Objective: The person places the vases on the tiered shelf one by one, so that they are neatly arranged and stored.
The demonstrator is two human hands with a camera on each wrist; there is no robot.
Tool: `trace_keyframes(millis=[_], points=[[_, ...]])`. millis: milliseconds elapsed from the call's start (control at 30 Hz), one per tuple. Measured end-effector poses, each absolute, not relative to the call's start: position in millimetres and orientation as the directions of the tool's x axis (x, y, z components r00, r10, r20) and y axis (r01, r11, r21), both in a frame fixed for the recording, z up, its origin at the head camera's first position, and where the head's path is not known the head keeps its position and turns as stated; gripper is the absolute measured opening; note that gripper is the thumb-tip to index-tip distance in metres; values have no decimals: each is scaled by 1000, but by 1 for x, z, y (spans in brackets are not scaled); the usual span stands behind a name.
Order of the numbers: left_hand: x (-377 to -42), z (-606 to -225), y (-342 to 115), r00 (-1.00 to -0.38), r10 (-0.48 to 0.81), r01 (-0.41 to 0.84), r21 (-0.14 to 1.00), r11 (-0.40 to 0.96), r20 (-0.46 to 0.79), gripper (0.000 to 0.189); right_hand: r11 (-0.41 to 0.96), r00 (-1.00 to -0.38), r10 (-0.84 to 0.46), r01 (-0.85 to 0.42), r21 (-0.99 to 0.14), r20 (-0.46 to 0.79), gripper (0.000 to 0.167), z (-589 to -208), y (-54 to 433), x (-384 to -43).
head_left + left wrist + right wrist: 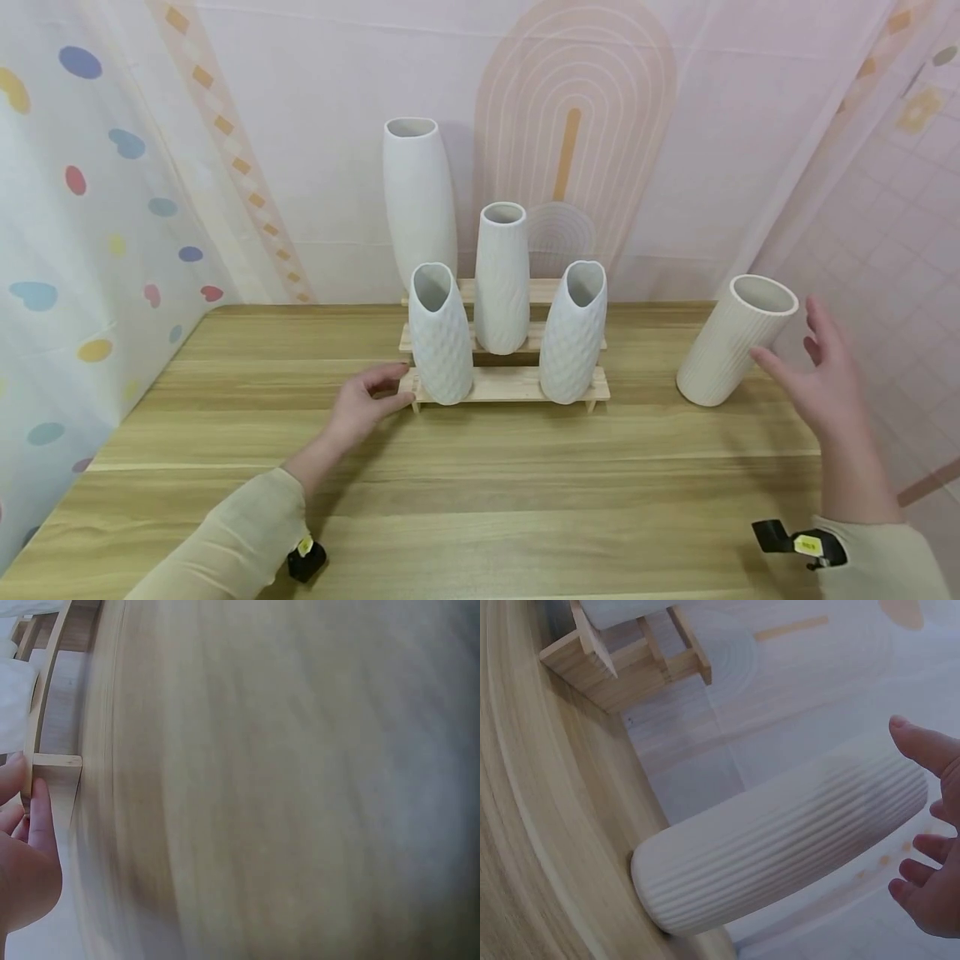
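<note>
My left hand pinches the left end of the lowest step of a wooden tiered stand, thumb and fingers on either side of the board in the left wrist view. Two white vases with a quilted texture, one left and one right, stand on that step. On the middle step is a slim white vase; a taller smooth vase stands at the back left. At the right, my right hand is beside a ribbed cylindrical vase, fingers spread and thumb close to its upper side.
The stand and the ribbed vase are on a wood-grain table. A patterned cloth hangs behind the table, and a dotted cloth hangs along the left side. Black wrist cameras sit on both sleeves.
</note>
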State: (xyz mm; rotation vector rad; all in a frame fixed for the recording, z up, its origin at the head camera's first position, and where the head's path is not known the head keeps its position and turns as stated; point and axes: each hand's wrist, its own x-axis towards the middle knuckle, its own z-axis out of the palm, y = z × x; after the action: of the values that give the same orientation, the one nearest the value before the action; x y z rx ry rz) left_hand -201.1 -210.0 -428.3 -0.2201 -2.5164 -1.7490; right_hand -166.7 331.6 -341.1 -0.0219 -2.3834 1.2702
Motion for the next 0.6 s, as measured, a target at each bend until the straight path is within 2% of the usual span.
trace_keyframes(millis=[133, 300, 600], points=[[-202, -430, -209, -987, 78, 158, 919, 360, 139, 47, 554, -916, 185, -203, -807, 357, 89, -348, 333, -178], [-202, -431, -209, -987, 78, 157, 922, 354, 138, 47, 488, -911, 168, -255, -835, 377, 81, -354, 330, -190], [-202, -429, -210, -988, 77, 151, 934, 325, 133, 46, 434, -888, 217, -284, -855, 405, 75, -364, 323, -201]])
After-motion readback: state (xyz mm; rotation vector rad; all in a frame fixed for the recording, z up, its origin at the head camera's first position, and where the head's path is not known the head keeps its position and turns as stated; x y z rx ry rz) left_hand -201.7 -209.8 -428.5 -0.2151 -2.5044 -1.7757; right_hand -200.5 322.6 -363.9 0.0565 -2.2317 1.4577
